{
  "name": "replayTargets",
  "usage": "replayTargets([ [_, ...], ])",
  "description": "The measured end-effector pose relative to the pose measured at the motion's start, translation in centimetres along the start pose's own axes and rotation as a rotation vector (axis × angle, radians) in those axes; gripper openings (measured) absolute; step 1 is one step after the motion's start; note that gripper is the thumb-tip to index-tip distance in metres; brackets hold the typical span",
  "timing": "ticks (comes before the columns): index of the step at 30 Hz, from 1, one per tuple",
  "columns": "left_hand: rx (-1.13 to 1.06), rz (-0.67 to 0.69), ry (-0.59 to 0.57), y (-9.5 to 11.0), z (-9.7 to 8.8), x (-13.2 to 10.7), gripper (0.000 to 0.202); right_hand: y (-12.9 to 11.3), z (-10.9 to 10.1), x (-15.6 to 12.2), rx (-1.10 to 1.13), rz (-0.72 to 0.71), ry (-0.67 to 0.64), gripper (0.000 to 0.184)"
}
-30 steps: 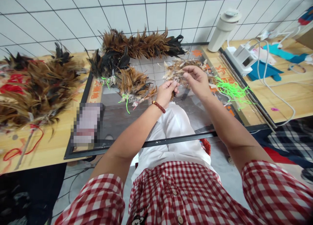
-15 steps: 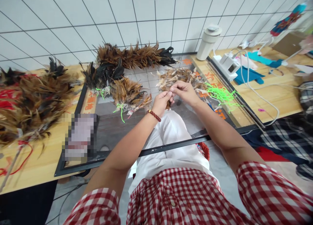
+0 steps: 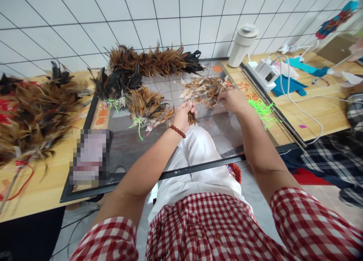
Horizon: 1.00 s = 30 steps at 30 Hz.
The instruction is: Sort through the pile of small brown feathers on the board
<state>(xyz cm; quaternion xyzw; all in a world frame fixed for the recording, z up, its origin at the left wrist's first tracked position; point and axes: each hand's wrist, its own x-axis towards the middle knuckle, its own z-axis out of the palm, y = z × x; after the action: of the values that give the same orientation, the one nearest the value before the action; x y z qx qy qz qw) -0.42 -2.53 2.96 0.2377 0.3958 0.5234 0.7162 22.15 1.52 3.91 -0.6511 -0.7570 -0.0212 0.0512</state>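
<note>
My left hand (image 3: 184, 115) is closed around a small bunch of brown feathers (image 3: 192, 118) whose tips stick out below the fist, over the glass table top (image 3: 133, 140). A red bead bracelet (image 3: 177, 130) circles that wrist. My right hand (image 3: 233, 100) rests at the near right edge of a loose pile of pale and brown feathers (image 3: 202, 91), fingers curled into it; whether it grips any is hidden. Neon green cords (image 3: 263, 109) lie just right of that hand.
Tied feather bundles (image 3: 147, 106) and a long feather duster (image 3: 154, 62) lie at the back. A big heap of feathers (image 3: 34, 110) covers the wooden table on the left. A white flask (image 3: 241, 45), power strip (image 3: 263, 74) and cables sit at the right.
My hands were together working on the small bunch; now my right hand has moved away to the loose pile while my left keeps the bunch. The view shifted slightly.
</note>
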Motion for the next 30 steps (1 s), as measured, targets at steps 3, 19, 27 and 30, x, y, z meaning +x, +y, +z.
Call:
replayTargets([
  [3,0.005,-0.001,0.003,0.1,0.1,0.0,0.036,-0.1,0.3,0.0,-0.034,-0.012,-0.022,0.038],
  [19,-0.011,0.047,0.038,-0.6,0.1,0.4,0.029,-3.6,1.3,0.7,1.34,-0.214,0.152,0.048],
  [27,0.009,0.068,0.018,-1.3,-0.1,1.1,0.017,-7.6,1.5,-0.6,1.484,-0.14,0.053,0.049],
  [30,0.063,0.063,0.008,-1.2,0.0,0.7,0.018,-8.0,1.7,-0.7,1.467,-0.157,0.059,0.048],
])
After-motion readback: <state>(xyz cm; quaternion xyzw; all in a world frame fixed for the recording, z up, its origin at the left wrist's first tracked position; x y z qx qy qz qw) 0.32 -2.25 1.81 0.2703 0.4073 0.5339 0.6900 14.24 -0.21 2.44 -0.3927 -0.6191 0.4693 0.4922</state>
